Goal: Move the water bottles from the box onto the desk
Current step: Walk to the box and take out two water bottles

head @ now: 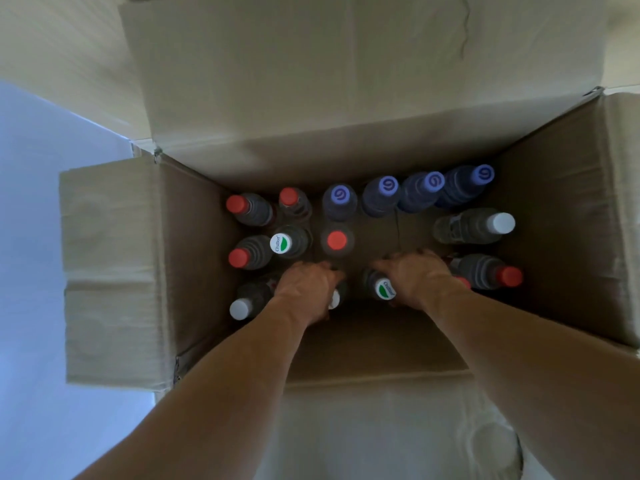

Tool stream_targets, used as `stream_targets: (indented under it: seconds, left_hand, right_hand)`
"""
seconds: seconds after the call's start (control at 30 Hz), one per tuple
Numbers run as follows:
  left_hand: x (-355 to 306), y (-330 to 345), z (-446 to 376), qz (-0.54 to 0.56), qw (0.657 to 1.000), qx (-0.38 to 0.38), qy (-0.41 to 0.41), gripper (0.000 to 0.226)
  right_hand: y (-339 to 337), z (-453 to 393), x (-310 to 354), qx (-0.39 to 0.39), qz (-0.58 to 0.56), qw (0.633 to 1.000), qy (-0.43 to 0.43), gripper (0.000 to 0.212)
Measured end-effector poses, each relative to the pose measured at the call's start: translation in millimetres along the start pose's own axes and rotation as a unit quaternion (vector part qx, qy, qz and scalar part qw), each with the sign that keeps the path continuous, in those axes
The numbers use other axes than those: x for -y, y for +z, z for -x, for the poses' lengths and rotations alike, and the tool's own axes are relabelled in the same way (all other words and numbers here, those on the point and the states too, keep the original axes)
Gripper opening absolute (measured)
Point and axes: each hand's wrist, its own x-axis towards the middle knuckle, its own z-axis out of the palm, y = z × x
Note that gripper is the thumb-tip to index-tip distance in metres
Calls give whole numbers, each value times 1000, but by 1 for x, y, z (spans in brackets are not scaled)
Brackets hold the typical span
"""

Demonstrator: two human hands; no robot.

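Note:
An open cardboard box (194, 271) holds several upright water bottles, seen from above. Both my arms reach down into it. My left hand (306, 289) curls round a white-capped bottle (334, 300) near the front of the box. My right hand (415, 275) grips a bottle with a green-and-white cap (386, 289). Purple-capped bottles (389, 186) line the back wall. Red-capped bottles (236, 204) stand at the left, and one red-capped bottle (337, 240) is in the middle. The bodies of both gripped bottles are mostly hidden by my hands.
The box flaps are folded open: a tall one at the back (311, 81), one at the left (110, 271), one at the right (616, 202). A pale blue surface (34, 237) lies left of the box. A bare patch of box floor (381, 233) shows mid-box.

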Motion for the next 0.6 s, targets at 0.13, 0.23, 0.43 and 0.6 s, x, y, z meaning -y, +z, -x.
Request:
stream_targets:
  seconds: [0.13, 0.23, 0.43, 0.6]
  left_hand:
    - [3, 6, -6, 0, 1000, -16, 8, 77]
    - [4, 7, -12, 11, 999, -36, 11, 70]
    - [1, 6, -17, 31, 999, -44, 8, 64]
    - [-1, 1, -2, 76, 995, -61, 3, 64]
  right_hand:
    - [4, -12, 0, 5, 2, 1000, -4, 73]
    - [9, -17, -2, 10, -14, 1000, -18, 75]
    - [12, -21, -7, -8, -46, 998, -33, 74]
    - [7, -6, -10, -25, -110, 993, -40, 77]
